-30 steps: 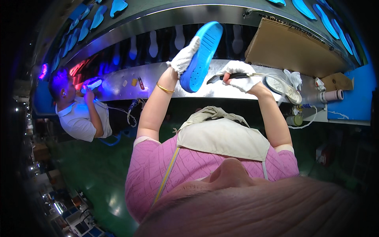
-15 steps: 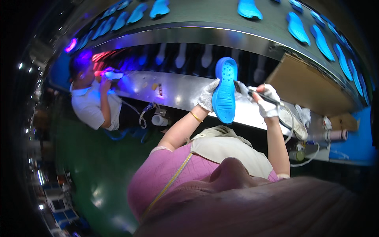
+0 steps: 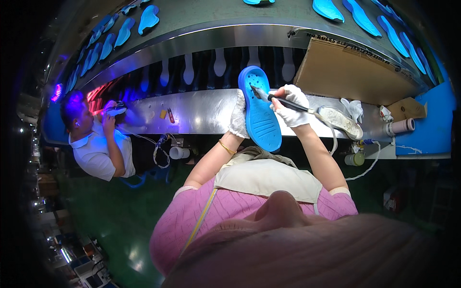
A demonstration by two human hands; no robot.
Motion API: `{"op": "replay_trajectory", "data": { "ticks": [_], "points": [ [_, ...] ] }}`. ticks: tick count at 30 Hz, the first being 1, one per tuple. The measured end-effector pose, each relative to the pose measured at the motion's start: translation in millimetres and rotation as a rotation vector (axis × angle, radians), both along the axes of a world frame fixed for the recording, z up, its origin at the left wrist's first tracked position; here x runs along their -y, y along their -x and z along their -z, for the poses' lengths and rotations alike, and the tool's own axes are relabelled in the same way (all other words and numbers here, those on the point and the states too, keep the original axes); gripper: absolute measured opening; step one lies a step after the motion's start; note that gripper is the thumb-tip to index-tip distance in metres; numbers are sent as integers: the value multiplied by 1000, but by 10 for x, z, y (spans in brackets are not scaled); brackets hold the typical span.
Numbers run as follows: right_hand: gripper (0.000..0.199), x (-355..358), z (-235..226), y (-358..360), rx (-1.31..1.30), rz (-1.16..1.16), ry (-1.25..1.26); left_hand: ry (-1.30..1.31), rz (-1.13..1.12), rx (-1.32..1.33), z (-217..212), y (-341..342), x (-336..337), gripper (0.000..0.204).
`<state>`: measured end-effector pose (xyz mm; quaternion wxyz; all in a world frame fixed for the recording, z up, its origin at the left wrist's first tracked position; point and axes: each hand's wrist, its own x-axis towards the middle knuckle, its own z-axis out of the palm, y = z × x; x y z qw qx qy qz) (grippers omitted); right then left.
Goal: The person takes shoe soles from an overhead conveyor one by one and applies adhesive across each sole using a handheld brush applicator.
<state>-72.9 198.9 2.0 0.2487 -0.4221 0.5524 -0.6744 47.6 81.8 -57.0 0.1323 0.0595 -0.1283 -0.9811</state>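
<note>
One blue sole [image 3: 264, 117]: raised rim, small holes near 12 o'clock, ridges toward 6
Left hand [image 3: 238, 117]: fingers gripping its 9 o'clock edge
Right hand [image 3: 294, 115]: fingers closed around black-handled tool [image 3: 289, 103]
Sole's place: between the hands

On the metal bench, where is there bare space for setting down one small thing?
Bare metal shows on the bench between the red tool and the left hand. Its right end is crowded: pale sole, white cloth, cardboard piece, pink cylinder.

One held blue sole [image 3: 263, 122], one black-handled tool [image 3: 292, 104], one pink cylinder [image 3: 403, 126], one co-worker [image 3: 100, 151]
</note>
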Motion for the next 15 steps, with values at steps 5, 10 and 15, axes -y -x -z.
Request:
{"op": "replay_trajectory", "data": {
  "ticks": [5,10,15],
  "points": [
    [20,1,33,-198,-304,-91,37,51,-86,-20,-93,68,79,79],
    [16,153,97,-118,-426,137,182,108,-111,-17,-216,45,145,87],
    [18,-36,215,-305,-223,-115,51,78,-96,-99,-250,88,200,76]
  ]
}}
